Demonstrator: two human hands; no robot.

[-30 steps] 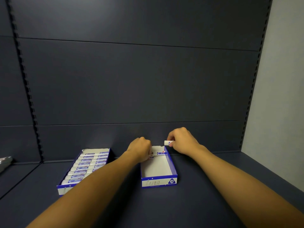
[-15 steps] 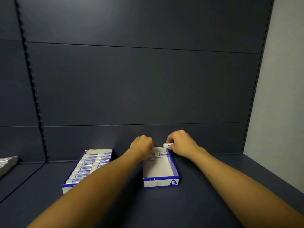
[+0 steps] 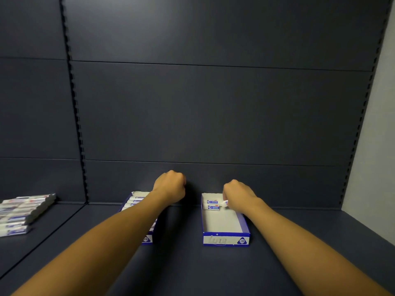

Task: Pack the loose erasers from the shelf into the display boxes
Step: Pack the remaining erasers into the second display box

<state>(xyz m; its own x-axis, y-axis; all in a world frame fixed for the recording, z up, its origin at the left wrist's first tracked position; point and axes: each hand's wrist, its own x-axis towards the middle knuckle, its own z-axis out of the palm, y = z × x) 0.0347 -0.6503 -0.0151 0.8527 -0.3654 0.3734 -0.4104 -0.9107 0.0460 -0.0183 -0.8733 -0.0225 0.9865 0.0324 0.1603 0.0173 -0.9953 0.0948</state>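
Observation:
A blue-and-white display box [image 3: 226,240] stands open on the dark shelf, with two erasers [image 3: 213,204] lying across its far end. My right hand [image 3: 240,195] reaches over the box's far right corner and pinches a third white eraser [image 3: 224,203] beside those two. My left hand [image 3: 171,186] hovers to the left of this box as a curled fist, and nothing shows in it. A second display box [image 3: 136,199], filled with rows of erasers, lies under my left forearm and is mostly hidden. Several loose erasers [image 3: 21,210] are piled at the far left.
The dark back panel rises right behind both boxes. A slotted upright [image 3: 82,167] and a seam in the shelf separate the loose pile from the boxes. A pale side wall [image 3: 367,167] closes the shelf on the right.
My left hand has left the right box and moved left, now a fist. My right hand has lowered its eraser into the box's far end. The loose pile has come further into view.

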